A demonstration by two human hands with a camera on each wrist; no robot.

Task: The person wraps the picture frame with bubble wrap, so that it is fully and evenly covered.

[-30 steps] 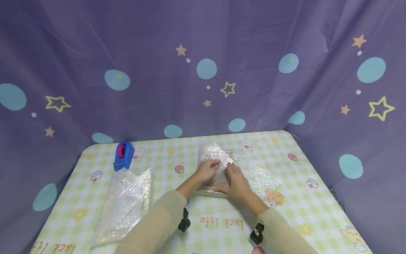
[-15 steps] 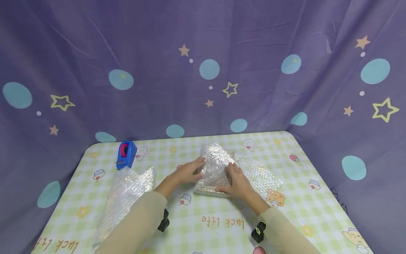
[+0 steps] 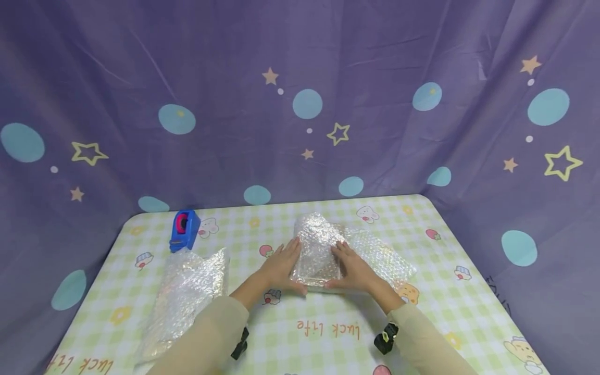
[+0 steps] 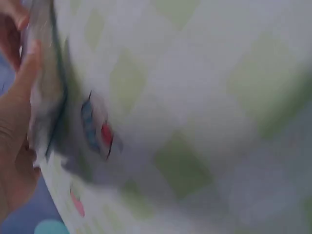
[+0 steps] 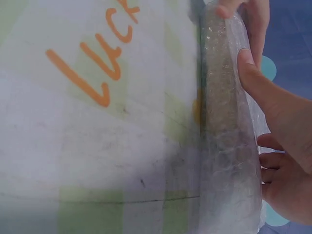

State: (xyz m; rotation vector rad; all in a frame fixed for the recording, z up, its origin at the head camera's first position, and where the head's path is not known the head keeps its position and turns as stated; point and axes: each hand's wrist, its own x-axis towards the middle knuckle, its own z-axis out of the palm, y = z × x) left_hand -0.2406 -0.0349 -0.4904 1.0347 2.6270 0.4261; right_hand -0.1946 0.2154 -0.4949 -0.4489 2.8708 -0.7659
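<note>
A flat packet in bubble wrap (image 3: pixel 317 252) lies on the table between the hands, one layer folded over its top. A loose sheet of the wrap (image 3: pixel 382 255) spreads out to its right. My left hand (image 3: pixel 276 268) rests along the packet's left side with fingers spread, its thumb by the near edge. On the right part of the packet lies my right hand (image 3: pixel 353 271), fingertips on the wrap and thumb near the front edge. The right wrist view shows the packet's thick wrapped edge (image 5: pixel 222 97) with the right thumb against it. What is inside cannot be made out.
To the left lies another bubble-wrapped packet (image 3: pixel 183 297). Behind it stands a blue tape dispenser (image 3: pixel 186 229) with a pink core. A checked cloth (image 3: pixel 328 349) covers the table, and a purple curtain (image 3: pixel 225 130) hangs behind and at both sides.
My left hand has moved from the top of the folded wrap to the packet's left side and spread along it. The right hand has stayed nearly in place.
</note>
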